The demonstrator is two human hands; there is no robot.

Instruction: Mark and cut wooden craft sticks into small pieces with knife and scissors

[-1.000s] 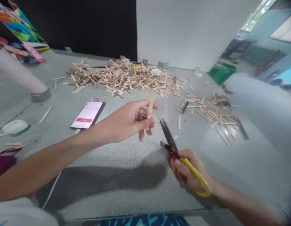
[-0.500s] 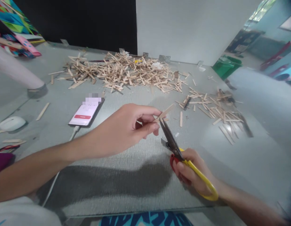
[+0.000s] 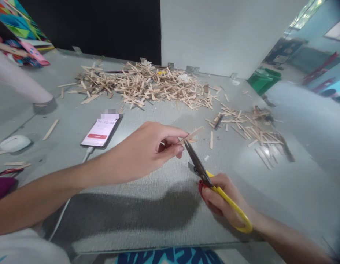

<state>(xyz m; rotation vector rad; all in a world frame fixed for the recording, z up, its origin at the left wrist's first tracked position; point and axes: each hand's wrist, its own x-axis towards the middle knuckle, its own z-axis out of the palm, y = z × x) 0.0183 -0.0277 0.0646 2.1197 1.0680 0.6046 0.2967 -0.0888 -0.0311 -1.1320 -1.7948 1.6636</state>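
Observation:
Between its thumb and fingers, my left hand (image 3: 156,150) pinches a thin wooden craft stick (image 3: 195,133), whose free end points up and to the right. My right hand (image 3: 226,196) grips a pair of scissors (image 3: 197,161) with yellow and red handles. The scissor tips meet the stick close to my left fingertips, and the blades look nearly closed. A big heap of wooden stick pieces (image 3: 148,84) lies behind my hands. Further stick pieces (image 3: 241,121) are scattered at the right.
A phone (image 3: 100,128) with a white cable (image 3: 66,209) lies left of my hands. Farther left are a white mouse (image 3: 14,143), a loose stick (image 3: 51,129) and a pale pole (image 3: 24,80). A black and white panel (image 3: 203,36) stands behind the heap; a green bin (image 3: 263,80) is beyond it.
The scissor blades have come closer together on the stick, and their tips have shifted slightly left. The stick's free end has dipped a little. My left hand is nearly still.

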